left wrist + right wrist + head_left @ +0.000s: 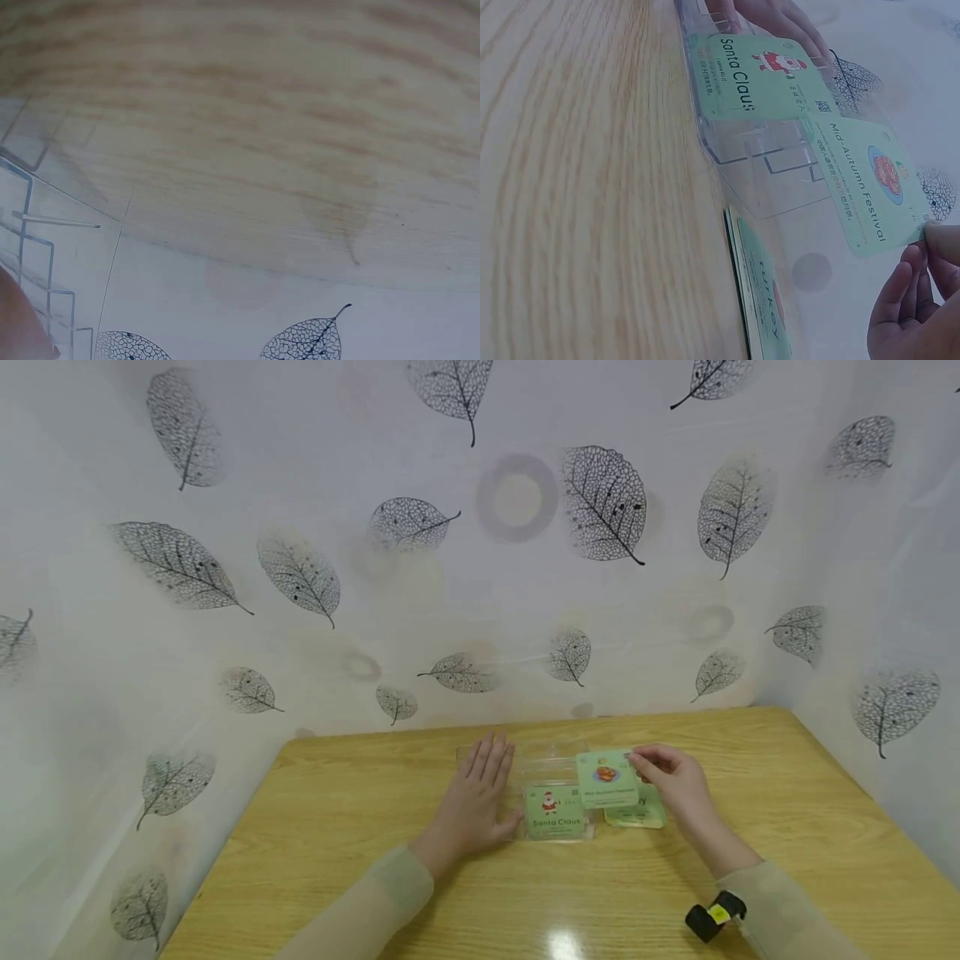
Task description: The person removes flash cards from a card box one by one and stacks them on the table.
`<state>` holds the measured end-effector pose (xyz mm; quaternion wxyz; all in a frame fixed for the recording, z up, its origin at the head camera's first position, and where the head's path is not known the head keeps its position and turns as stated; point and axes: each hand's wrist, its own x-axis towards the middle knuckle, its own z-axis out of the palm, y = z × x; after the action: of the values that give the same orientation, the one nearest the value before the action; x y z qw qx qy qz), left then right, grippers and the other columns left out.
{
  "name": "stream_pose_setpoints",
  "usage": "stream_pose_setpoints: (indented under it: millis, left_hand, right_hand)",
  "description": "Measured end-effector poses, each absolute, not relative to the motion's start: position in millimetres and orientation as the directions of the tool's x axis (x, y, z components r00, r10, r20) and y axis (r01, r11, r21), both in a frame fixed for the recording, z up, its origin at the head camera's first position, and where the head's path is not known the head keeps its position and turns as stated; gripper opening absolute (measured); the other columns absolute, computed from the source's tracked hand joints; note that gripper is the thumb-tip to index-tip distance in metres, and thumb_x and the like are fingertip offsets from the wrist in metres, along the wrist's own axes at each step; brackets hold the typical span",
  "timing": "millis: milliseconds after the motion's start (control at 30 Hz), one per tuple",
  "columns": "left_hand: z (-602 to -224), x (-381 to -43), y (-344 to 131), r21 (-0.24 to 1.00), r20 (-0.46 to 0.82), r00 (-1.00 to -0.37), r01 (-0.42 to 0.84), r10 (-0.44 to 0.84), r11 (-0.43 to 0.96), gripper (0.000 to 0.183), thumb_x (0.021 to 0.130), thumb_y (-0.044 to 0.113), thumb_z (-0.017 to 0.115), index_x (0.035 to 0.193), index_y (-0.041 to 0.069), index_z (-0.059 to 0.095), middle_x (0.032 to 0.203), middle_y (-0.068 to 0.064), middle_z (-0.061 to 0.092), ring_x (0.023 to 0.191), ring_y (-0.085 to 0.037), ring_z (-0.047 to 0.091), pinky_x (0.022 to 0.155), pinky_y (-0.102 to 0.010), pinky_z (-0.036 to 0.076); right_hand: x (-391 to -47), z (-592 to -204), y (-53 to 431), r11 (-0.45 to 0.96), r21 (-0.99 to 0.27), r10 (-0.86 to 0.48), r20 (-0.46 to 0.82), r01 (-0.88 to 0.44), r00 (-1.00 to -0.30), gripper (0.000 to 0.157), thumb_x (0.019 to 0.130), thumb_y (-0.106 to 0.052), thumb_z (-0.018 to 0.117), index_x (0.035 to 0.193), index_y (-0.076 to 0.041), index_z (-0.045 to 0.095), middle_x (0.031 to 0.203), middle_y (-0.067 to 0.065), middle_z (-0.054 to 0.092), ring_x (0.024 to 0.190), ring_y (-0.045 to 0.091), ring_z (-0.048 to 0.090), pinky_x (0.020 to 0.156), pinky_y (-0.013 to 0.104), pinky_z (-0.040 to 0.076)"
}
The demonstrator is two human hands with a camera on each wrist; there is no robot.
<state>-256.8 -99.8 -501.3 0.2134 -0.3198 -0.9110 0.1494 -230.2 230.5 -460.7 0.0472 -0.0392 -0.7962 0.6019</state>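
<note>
Left hand: the left hand [476,797] lies flat on the table, fingers straight and close together, holding nothing. Its fingertips and its thumb side touch the clear box.
Right hand: the right hand [678,785] pinches one green card by its edge, between thumb and fingers [900,296]. The fingers are curled onto the card.
Held card: the Mid-Autumn Festival card [607,778] is just left of the right hand. It is lifted and tilted, hanging over the far right part of the clear box.
Clear box: the clear box [551,770] sits on the table between the two hands. It has thin see-through walls that split it into slots, as the right wrist view shows.
Card in the box: the Santa Claus card [554,812] lies at the near end of the clear box, right beside the left hand's thumb. It shows a small Santa picture above the words.
Card pile: a small stack of cards [639,814] lies flat on the table, just under the right hand and just beside the box.
Table: the wooden table [337,860] is under both hands.
Walls: white sheets with grey leaf prints [603,502] stand behind and beside the table.
Wrist: a black and yellow band [716,916] sits on the right sleeve, near the right hand.
</note>
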Motion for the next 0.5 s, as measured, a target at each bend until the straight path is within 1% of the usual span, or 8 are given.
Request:
stream_pose_setpoints:
  millis: [133, 233, 400, 500]
  left_hand:
    - [-502, -257, -100, -0.411, 0.299, -0.700, 0.518, 0.648, 0.750, 0.104, 0.101, 0.071, 0.042, 0.168, -0.003, 0.014, 0.177, -0.023, 0.015, 0.163, -0.040, 0.025, 0.135, -0.047, 0.022]
    - [-502, -257, -100, -0.412, 0.299, -0.700, 0.519, 0.649, 0.749, 0.104, 0.100, 0.071, 0.043, 0.168, -0.003, 0.014, 0.177, -0.023, 0.017, 0.163, -0.040, 0.025, 0.135, -0.047, 0.024]
    - [-501, -257, -100, -0.413, 0.300, -0.699, 0.518, 0.650, 0.749, 0.104, 0.100, 0.071, 0.044, 0.168, -0.004, 0.016, 0.175, -0.023, 0.023, 0.163, -0.040, 0.027, 0.134, -0.047, 0.026]
    - [-501, -257, -100, -0.411, 0.290, -0.703, 0.521, 0.649, 0.748, 0.104, 0.100, 0.071, 0.044, 0.168, -0.003, 0.016, 0.176, -0.023, 0.021, 0.163, -0.040, 0.024, 0.135, -0.047, 0.025]
  right_hand:
    - [-229, -459, 233, 0.278, -0.961, 0.115, 0.031, 0.003, -0.993, 0.038, 0.107, -0.021, 0.065, 0.128, 0.010, 0.067, 0.086, -0.022, 0.066, 0.084, -0.001, 0.062, 0.078, 0.021, 0.059]
    - [-229, -460, 236, 0.263, -0.965, 0.112, 0.036, -0.005, -0.993, 0.038, 0.107, -0.021, 0.065, 0.128, 0.011, 0.067, 0.087, -0.024, 0.066, 0.083, -0.003, 0.062, 0.079, 0.019, 0.059]
    - [-229, -460, 239, 0.255, -0.967, 0.123, 0.029, 0.003, -0.992, 0.039, 0.107, -0.021, 0.065, 0.128, 0.012, 0.067, 0.092, -0.020, 0.069, 0.084, -0.004, 0.062, 0.079, 0.018, 0.059]
    - [-228, -460, 241, 0.263, -0.965, 0.129, 0.016, 0.019, -0.992, 0.040, 0.108, -0.023, 0.064, 0.130, 0.011, 0.066, 0.094, -0.019, 0.069, 0.086, -0.004, 0.061, 0.081, 0.018, 0.059]
